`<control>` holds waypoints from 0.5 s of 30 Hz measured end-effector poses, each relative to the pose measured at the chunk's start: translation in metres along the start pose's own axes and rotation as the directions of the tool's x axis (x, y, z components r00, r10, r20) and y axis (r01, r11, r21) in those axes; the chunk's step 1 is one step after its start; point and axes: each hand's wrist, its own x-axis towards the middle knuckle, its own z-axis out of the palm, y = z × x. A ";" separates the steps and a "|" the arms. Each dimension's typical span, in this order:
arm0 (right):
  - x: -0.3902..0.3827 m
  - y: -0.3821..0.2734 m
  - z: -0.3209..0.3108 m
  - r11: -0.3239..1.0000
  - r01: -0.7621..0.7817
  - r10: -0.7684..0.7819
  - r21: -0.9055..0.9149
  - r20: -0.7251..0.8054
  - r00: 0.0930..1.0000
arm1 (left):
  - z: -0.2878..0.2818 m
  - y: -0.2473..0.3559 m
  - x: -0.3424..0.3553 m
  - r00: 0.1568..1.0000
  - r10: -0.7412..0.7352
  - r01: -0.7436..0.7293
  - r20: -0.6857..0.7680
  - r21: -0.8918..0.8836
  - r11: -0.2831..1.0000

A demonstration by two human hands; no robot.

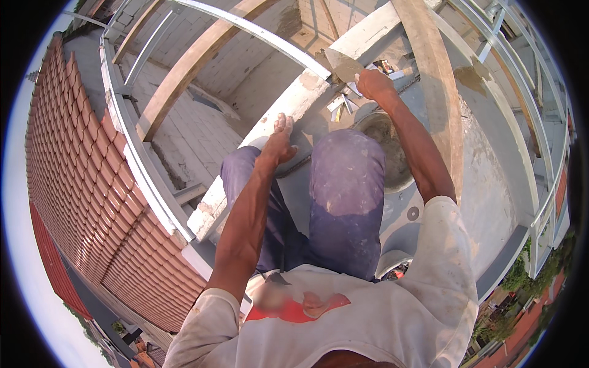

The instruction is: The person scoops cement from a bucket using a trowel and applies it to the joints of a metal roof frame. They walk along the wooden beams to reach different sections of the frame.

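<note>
My right hand (375, 87) is closed round the handle of a trowel (345, 65). The trowel's flat blade lies over the top edge of a pale block wall (294, 98), by the end of a light metal channel (264, 29). My left hand (280, 140) rests on the same wall nearer to me, fingers stretched out and nothing in them. Beside my right knee stands a round bucket (402, 184) with grey mortar (388, 138) inside, partly hidden by the knee and my right forearm.
Scraps of light metal (342, 105) lie beyond the bucket. A curved-looking wooden beam (437, 80) crosses on the right, another wooden beam (190, 70) on the left. Red roof tiles (104, 178) slope down at the left. Metal framing (534, 67) stands at the right, with ground far below.
</note>
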 end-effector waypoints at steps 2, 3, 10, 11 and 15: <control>0.003 -0.008 -0.005 0.995 0.096 -0.096 0.011 0.025 0.995 | 0.001 -0.004 -0.005 1.000 -0.015 0.015 -0.003 0.014 1.000; 0.003 -0.013 -0.007 0.990 0.142 -0.142 0.016 0.037 0.989 | 0.001 -0.006 -0.007 1.000 -0.028 0.028 -0.007 0.016 0.999; -0.026 -0.054 -0.011 0.933 -0.103 -0.028 0.345 0.354 0.935 | 0.006 -0.004 -0.008 1.000 -0.029 0.029 0.009 0.008 1.000; -0.036 -0.056 -0.020 0.909 -0.158 0.002 0.387 0.373 0.928 | 0.002 -0.006 -0.005 1.000 -0.013 0.013 -0.006 0.001 1.000; -0.094 -0.011 -0.004 0.905 -0.036 -0.035 0.423 0.158 0.987 | 0.009 -0.013 0.004 0.999 -0.030 0.030 -0.037 0.015 0.999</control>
